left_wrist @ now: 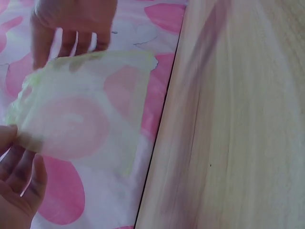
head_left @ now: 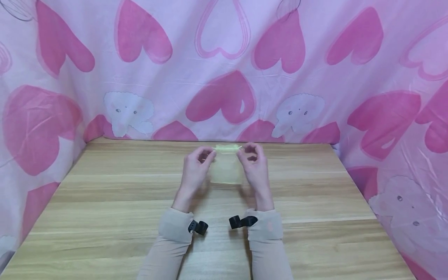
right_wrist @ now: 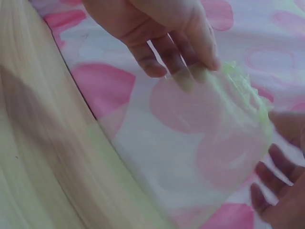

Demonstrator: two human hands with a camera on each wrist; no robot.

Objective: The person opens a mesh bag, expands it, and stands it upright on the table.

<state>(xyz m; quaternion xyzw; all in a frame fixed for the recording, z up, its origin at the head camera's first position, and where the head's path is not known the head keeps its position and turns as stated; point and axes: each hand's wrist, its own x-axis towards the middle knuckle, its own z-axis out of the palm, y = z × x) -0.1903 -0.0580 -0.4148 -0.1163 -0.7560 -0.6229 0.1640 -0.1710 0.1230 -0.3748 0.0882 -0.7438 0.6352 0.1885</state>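
Note:
Between the two hands hangs a sheer, pale yellow-green drawstring pouch [head_left: 226, 167], its gathered mouth upward and its flat body toward the table. My left hand [head_left: 196, 167] pinches one upper side between thumb and fingers; in the left wrist view the left hand [left_wrist: 21, 186] is at the lower left. On the opposite side my right hand [head_left: 255, 165] pinches the other upper corner, where a thin pale cord shows beside the fingertips. The right wrist view shows the ruffled mouth between the right hand [right_wrist: 286, 186] and the left hand [right_wrist: 157, 28].
Both hands are over the far part of a wood-grain table [head_left: 105, 217]. A pink curtain with hearts [head_left: 224, 97] hangs behind the table's back edge and along its sides. Small black cameras [head_left: 200, 228] are strapped at the wrists over the light sleeves [head_left: 267, 245].

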